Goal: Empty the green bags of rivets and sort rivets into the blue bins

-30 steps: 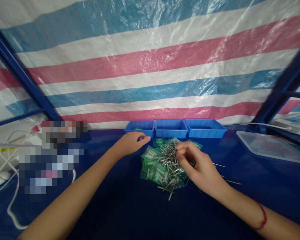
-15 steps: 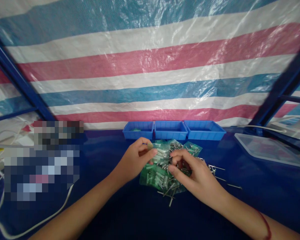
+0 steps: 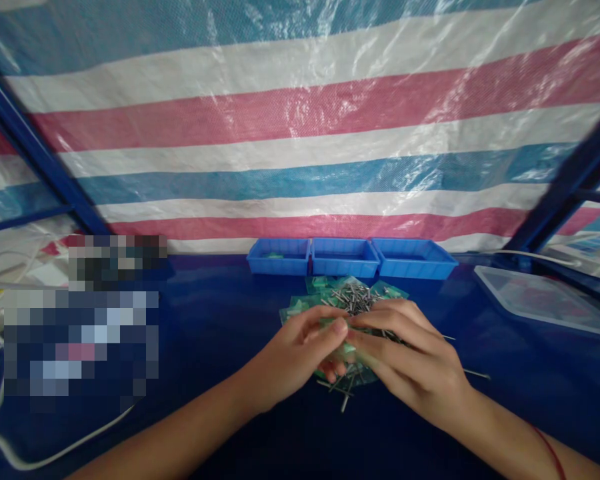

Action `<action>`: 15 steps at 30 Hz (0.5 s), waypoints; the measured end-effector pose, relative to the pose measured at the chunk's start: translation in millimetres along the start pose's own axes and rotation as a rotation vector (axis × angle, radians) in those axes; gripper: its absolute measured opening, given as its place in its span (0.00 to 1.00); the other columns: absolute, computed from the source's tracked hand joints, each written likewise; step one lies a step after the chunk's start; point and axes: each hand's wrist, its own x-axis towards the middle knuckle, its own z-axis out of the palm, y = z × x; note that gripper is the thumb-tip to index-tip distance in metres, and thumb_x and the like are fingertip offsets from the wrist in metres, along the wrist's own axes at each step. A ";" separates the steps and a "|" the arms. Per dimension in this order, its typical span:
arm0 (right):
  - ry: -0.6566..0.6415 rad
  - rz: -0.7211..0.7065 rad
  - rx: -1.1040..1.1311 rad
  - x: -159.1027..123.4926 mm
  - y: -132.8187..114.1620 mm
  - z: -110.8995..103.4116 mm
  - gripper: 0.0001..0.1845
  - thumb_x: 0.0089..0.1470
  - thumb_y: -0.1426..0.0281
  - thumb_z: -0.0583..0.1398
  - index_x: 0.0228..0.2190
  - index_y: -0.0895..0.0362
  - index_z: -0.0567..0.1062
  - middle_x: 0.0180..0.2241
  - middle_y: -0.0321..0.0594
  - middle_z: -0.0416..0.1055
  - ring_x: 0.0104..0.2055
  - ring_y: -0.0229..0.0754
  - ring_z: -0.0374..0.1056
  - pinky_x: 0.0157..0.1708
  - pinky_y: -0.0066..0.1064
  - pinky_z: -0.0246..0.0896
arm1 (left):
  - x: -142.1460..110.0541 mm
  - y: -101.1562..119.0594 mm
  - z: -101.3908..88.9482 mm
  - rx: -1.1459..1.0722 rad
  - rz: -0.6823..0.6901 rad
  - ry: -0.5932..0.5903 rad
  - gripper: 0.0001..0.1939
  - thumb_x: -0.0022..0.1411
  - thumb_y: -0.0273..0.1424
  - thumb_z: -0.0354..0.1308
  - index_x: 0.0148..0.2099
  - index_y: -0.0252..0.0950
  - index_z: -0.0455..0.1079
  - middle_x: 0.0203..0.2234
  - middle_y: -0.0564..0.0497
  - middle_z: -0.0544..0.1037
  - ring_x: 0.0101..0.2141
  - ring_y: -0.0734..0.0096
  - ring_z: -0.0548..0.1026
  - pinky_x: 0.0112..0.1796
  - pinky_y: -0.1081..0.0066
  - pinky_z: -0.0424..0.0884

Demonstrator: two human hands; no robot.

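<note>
Over the middle of the pile, my left hand (image 3: 300, 350) pinches a small clear-green plastic bag (image 3: 349, 348) between thumb and fingers. My right hand (image 3: 415, 353) meets it from the other side, its fingertips closed at the bag's edge and touching the left thumb area. Much of the bag is hidden by the fingers. Behind and below the hands lies a heap of thin metal pins (image 3: 355, 297) that look like blind rivets. More green plastic bags (image 3: 300, 307) lie under and around the heap.
Three blue bins (image 3: 345, 259) stand in a row at the back; the left one holds something green. A clear plastic lid (image 3: 545, 300) lies at the right. A white cable (image 3: 65, 460) curls at the left, beside a blurred-out area. A striped sheet (image 3: 300, 120) hangs behind the blue table.
Both hands have come together and slightly nearer to me. The bag has moved right and down with my left hand. My right hand has moved from above the metal pins to the bag.
</note>
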 end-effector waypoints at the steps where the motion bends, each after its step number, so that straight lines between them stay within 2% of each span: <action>1: -0.003 0.012 0.011 1.0 -0.8 0.2 0.20 0.49 0.79 0.59 0.43 0.48 0.73 0.38 0.40 0.72 0.42 0.45 0.66 0.40 0.40 0.63 | -0.5 0.3 1.8 -0.032 0.007 0.038 0.31 0.49 0.52 0.61 0.47 0.33 0.66 0.25 0.53 0.71 0.23 0.78 0.70 0.26 0.76 0.65; 5: -0.021 0.202 0.151 2.0 -4.3 4.5 0.19 0.48 0.79 0.57 0.41 0.50 0.73 0.46 0.43 0.64 0.48 0.46 0.64 0.43 0.40 0.64 | 0.1 2.9 1.4 -0.067 0.110 0.123 0.27 0.49 0.43 0.65 0.47 0.34 0.64 0.26 0.55 0.71 0.24 0.79 0.69 0.28 0.76 0.66; 8: -0.010 0.439 0.379 -1.2 -6.2 10.6 0.19 0.54 0.73 0.56 0.48 0.50 0.63 0.39 0.41 0.65 0.38 0.41 0.67 0.34 0.33 0.68 | 0.9 4.5 -1.7 0.000 0.190 0.127 0.21 0.51 0.39 0.64 0.44 0.35 0.64 0.27 0.54 0.72 0.24 0.79 0.68 0.27 0.76 0.66; 10: -0.014 0.591 0.523 -3.8 -6.7 15.1 0.18 0.57 0.69 0.55 0.49 0.50 0.59 0.33 0.37 0.66 0.31 0.38 0.67 0.30 0.31 0.67 | 0.7 3.5 -2.4 0.065 0.214 0.115 0.17 0.54 0.37 0.62 0.43 0.36 0.64 0.29 0.54 0.72 0.25 0.78 0.68 0.28 0.76 0.66; 12: -0.040 0.678 0.590 -6.0 -6.5 18.4 0.12 0.58 0.67 0.55 0.44 0.51 0.62 0.30 0.35 0.67 0.29 0.37 0.67 0.30 0.31 0.67 | 0.7 0.6 -2.0 0.117 0.207 0.091 0.16 0.55 0.37 0.61 0.44 0.36 0.64 0.29 0.53 0.72 0.27 0.77 0.69 0.29 0.75 0.67; 15: -0.049 0.683 0.564 -7.5 -5.4 19.6 0.04 0.58 0.67 0.55 0.34 0.54 0.66 0.27 0.35 0.68 0.29 0.37 0.68 0.30 0.29 0.65 | 1.3 -5.6 -0.1 0.131 0.173 0.072 0.17 0.57 0.39 0.58 0.46 0.36 0.63 0.29 0.53 0.70 0.28 0.75 0.70 0.29 0.75 0.67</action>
